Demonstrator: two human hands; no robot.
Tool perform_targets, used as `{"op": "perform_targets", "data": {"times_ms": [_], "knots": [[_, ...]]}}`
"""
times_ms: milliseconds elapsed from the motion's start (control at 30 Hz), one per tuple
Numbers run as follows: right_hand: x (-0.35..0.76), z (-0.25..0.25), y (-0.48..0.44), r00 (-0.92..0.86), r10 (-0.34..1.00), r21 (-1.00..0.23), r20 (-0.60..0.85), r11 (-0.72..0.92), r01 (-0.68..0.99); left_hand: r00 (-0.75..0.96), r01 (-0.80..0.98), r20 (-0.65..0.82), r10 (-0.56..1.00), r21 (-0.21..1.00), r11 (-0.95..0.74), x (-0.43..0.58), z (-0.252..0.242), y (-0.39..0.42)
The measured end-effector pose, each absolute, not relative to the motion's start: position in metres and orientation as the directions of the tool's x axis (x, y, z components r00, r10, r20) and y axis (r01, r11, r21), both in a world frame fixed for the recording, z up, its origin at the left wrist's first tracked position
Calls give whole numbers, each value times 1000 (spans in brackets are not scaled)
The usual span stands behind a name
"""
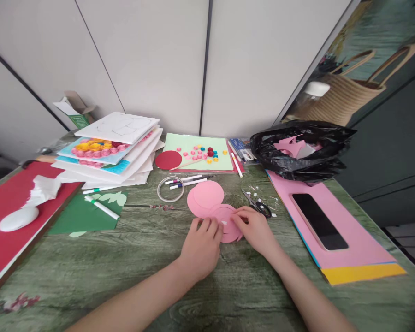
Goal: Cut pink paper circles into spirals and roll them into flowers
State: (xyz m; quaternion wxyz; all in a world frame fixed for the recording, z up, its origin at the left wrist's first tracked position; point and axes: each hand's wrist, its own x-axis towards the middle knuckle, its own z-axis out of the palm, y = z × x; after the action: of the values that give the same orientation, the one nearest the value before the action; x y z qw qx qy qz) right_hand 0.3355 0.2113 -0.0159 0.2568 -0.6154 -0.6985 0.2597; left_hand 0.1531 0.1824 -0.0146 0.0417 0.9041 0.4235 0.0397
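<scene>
Both our forearms reach in over the green wood-grain table [124, 276]. We see the left hand [200, 249] and right hand [256, 230] with fingers curled, pinching the pink spiral-cut paper disc [226, 221], which lies flat on the table between them. Plain pink paper circles [205, 196] touch its far edge; black-handled scissors [257, 205] lie just beside the right hand.

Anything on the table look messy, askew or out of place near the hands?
Small white paper scraps lie scattered around the scissors, beside the right hand. A crumpled white tissue sits on the red board. Nothing looks spilled or broken.
</scene>
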Motion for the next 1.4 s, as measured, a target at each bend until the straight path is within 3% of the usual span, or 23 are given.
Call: {"op": "perform_targets", "data": {"times_ms": [967,1400], "knots": [[327,-25,213,-136,986,-643,97,167,747,657,745,73,750,91,-661,151,-17,185],[329,-27,214,-134,986,-658,96,164,735,636,743,60,769,224,-631,147,-13,191]]}}
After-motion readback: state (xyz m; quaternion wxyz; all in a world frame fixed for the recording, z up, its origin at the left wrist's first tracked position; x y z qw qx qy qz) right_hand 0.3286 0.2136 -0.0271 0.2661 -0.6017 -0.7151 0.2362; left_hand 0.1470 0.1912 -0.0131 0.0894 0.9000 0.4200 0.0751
